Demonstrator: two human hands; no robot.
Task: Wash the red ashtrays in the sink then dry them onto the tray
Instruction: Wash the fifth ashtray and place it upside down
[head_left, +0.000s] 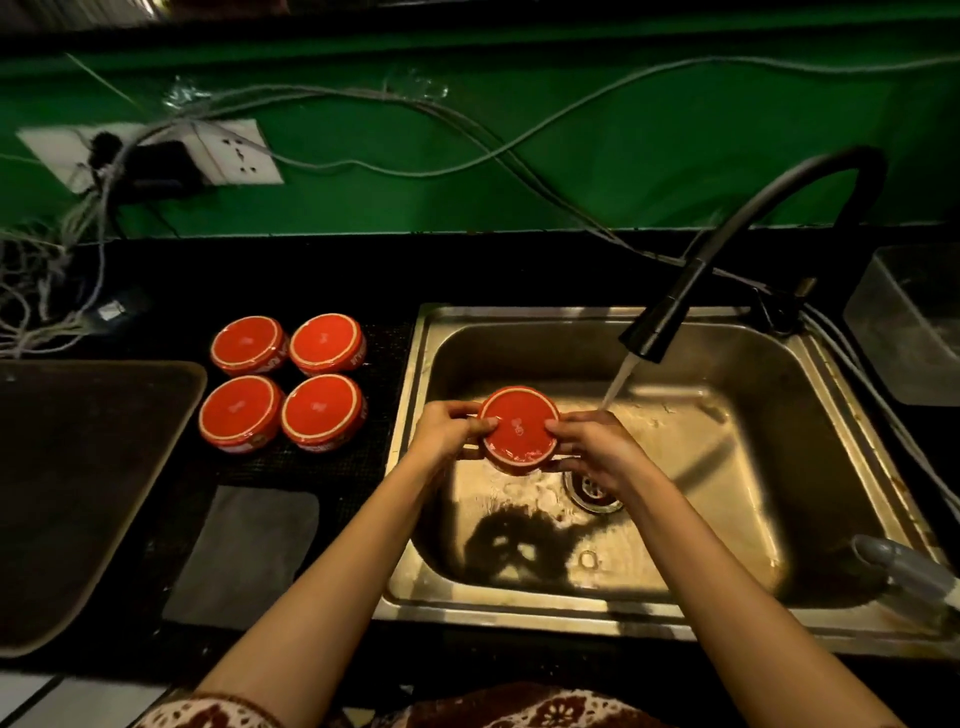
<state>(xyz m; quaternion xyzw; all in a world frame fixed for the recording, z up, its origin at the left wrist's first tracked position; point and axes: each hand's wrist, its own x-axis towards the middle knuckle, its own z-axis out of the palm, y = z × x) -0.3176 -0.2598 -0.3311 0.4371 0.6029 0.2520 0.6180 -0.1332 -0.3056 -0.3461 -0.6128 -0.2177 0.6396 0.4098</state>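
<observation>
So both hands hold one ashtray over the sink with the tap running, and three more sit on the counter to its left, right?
Not quite. The head view shows four ashtrays on the counter left of the sink, not three. The rest stands: left hand and right hand hold one ashtray over it, tap running.

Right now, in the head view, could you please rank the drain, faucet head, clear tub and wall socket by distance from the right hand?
1. Drain, just beneath the right hand, which holds the red ashtray.
2. Faucet head, above and behind.
3. Clear tub, far right.
4. Wall socket, far upper left.
</observation>
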